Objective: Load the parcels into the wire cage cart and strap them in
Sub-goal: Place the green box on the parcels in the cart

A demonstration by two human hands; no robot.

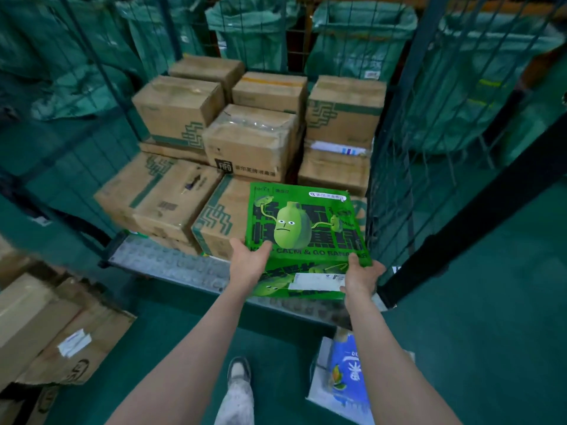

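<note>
A bright green printed box (303, 228) sits at the front right of the wire cage cart (171, 262), its near edge out over the cart's metal floor. My left hand (249, 262) holds its near left corner, thumb on top. My right hand (362, 279) grips the near right corner, fingers under the box and thumb on its lid. Several brown cardboard parcels (251, 142) are stacked two layers high behind and left of the green box, filling the back of the cart.
The cart's mesh side walls (395, 167) rise left and right. A black strap or bar (472, 210) slants down the right side. More cardboard boxes (46, 332) lie on the green floor at left. A blue-and-white parcel (349, 375) lies by my feet. Green sacks (362, 41) hang behind the cart.
</note>
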